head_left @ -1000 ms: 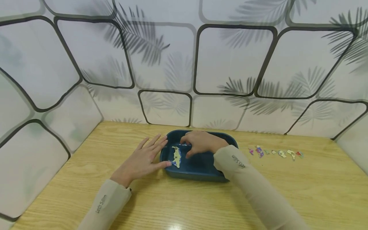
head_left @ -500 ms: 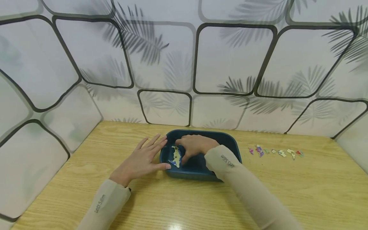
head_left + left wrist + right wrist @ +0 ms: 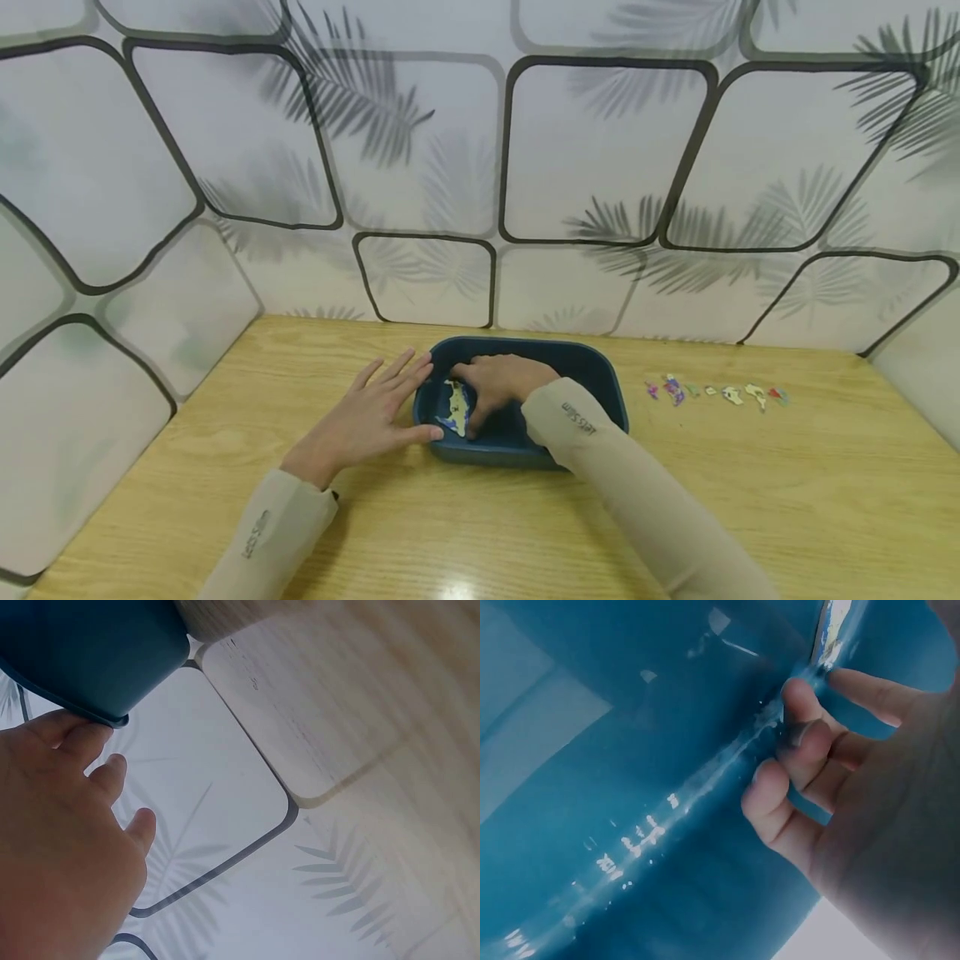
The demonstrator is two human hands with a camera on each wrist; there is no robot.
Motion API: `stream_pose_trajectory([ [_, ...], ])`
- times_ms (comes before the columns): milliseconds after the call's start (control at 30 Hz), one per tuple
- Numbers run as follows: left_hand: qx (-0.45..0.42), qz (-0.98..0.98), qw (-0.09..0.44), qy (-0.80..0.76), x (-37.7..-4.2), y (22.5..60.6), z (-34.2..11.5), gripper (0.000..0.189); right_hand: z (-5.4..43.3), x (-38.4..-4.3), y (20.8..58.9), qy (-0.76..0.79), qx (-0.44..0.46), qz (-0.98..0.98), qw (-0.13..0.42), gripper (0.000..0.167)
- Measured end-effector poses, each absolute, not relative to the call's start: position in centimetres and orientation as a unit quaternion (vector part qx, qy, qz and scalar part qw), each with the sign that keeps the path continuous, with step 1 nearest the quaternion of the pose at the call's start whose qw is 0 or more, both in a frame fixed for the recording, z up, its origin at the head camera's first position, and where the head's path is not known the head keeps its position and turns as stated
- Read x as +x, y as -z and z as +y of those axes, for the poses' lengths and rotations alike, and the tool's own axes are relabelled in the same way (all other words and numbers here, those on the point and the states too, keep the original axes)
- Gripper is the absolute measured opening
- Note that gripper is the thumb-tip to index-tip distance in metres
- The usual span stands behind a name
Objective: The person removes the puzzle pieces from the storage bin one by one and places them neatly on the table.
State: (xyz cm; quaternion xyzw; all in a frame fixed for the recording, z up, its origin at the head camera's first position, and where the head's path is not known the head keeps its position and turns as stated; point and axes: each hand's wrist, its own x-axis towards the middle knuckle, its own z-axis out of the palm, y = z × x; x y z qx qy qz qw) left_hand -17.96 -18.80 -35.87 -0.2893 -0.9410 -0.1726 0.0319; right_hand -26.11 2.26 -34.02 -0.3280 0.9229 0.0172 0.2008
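Note:
A dark blue basin (image 3: 498, 455) stands on the wooden table in the head view. Inside it, by the left end, lies a flat, irregular pale-yellow cutout (image 3: 456, 410) with blue edges; its kind is unclear. My left hand (image 3: 363, 427) has its fingers spread and rests against the basin's left rim, thumb at the front left corner. My right hand (image 3: 501, 382) reaches into the basin just right of the cutout, index finger and thumb near its two ends. In the right wrist view, the index fingertip is at the cutout (image 3: 834, 626), while the other fingers are bent.
Several small coloured cutouts (image 3: 732, 395) lie in a row on the table to the right of the basin. Behind the table rises a pale wall covering (image 3: 570, 158) with dark outlines and leaf prints. Another stretch of it closes off the left side.
My right hand has moved left inside the basin, up to the cutout. My left hand stays at the rim. The cutout has hardly moved.

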Motion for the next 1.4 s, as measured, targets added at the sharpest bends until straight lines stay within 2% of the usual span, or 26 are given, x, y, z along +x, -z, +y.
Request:
stream_pose_trajectory([
  [933,-0.28,-0.943,0.01,0.18,-17.8,36.3,-18.8,0.092,0.5,-25.4,34.8,-0.077,-0.333,0.918,0.2,0.095],
  [1100,-0.282,-0.942,0.016,0.181,-17.8,36.3,-18.8,0.091,0.2,-25.2,34.7,-0.089,-0.335,0.919,0.188,0.089],
  [1400,-0.282,-0.942,0.016,0.18,-18.0,36.0,-18.9,0.092,1.1,-25.4,34.1,-0.051,-0.324,0.921,0.211,0.088],
])
